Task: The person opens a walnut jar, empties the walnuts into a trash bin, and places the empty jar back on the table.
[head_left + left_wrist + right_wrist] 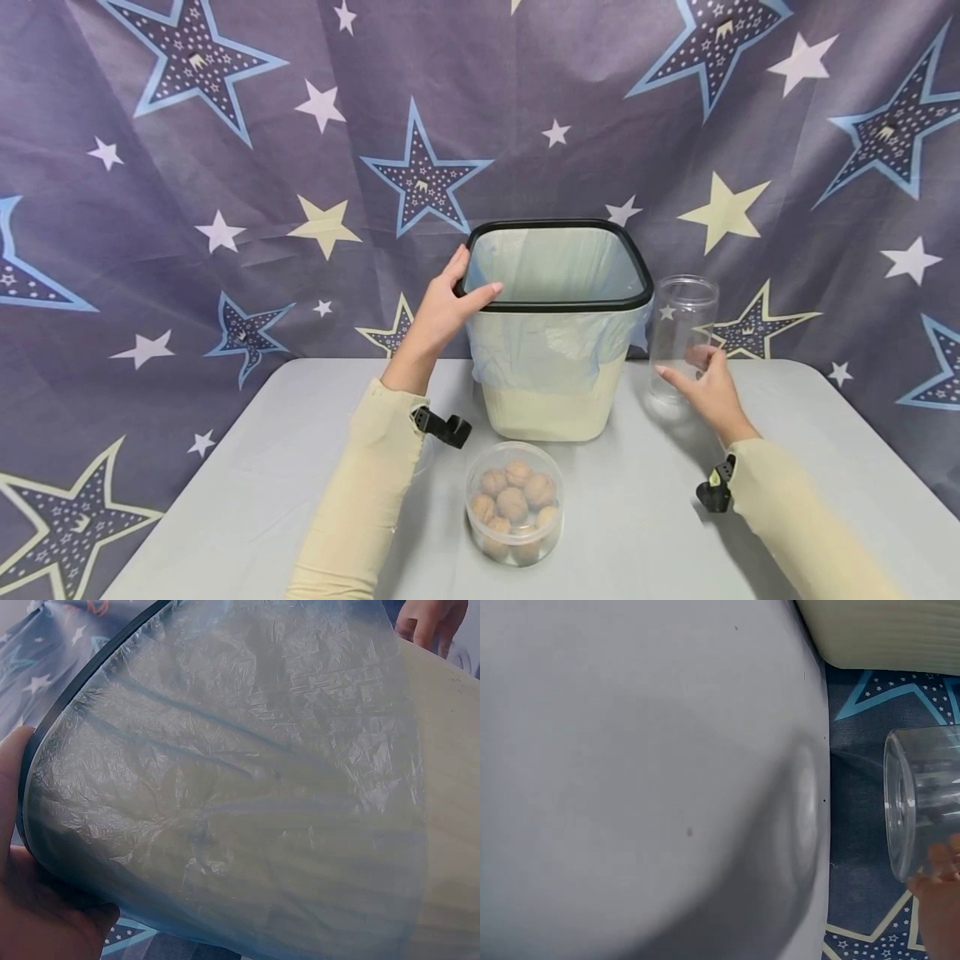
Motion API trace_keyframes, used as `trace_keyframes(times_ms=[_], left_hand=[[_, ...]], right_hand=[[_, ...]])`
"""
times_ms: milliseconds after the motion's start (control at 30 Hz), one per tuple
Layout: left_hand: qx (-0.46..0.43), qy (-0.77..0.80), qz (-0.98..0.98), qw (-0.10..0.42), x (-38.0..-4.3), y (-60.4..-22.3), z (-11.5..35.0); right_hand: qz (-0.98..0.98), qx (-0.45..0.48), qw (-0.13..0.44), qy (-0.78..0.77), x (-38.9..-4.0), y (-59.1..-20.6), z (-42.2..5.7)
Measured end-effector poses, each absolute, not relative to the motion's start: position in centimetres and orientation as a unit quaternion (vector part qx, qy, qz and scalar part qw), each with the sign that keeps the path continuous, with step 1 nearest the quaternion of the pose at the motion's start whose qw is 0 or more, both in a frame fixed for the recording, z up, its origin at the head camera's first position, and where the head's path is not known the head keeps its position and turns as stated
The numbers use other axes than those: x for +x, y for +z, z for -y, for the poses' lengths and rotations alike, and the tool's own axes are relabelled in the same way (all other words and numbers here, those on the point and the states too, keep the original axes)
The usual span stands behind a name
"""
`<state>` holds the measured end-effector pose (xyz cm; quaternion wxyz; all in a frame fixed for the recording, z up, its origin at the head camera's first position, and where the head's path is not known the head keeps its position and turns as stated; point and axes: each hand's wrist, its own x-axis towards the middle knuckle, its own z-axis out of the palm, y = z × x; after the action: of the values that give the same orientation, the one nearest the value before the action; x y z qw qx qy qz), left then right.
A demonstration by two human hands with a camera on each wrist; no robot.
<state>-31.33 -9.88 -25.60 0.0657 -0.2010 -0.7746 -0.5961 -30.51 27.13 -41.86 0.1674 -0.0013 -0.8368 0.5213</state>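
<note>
A pale yellow trash can [551, 417] stands at the back of the table, its black rim [558, 307] holding a thin bluish plastic bag [536, 354] folded over the outside. My left hand [442, 304] grips the rim at its left corner, the thumb lying over the front edge. To the can's right, my right hand [712, 387] holds a tall clear plastic jar [684, 321] low on its side. The jar is upright, with nothing visible inside. In the right wrist view its round base [898, 802] shows beyond the table edge, fingers curled beside it.
Nearer me is a clear round tub [557, 537] with several walnuts [512, 505] in it. A clear curved edge [424, 457] peeks out beside my left wrist, mostly hidden by the sleeve. Behind the grey table [622, 533] hangs a star-patterned cloth [525, 83].
</note>
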Motion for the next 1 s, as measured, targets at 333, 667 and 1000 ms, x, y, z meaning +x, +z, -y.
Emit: trace_keyframes(times_ms=[333,667,1000], left_hand=[[-0.199,-0.599,0.773,0.061,-31.2,-25.5,9.9],[-0.198,-0.603,0.771,0.051,-29.6,-24.2,9.6],[-0.202,-0.598,0.772,0.071,-31.4,-25.7,9.9]], right_hand=[[0.833,-0.001,0.155,0.532,-30.5,-42.3,-27.1],[0.833,0.019,0.139,0.536,-30.4,-42.9,-27.1],[0.837,0.031,0.104,0.536,-30.5,-43.7,-27.2]])
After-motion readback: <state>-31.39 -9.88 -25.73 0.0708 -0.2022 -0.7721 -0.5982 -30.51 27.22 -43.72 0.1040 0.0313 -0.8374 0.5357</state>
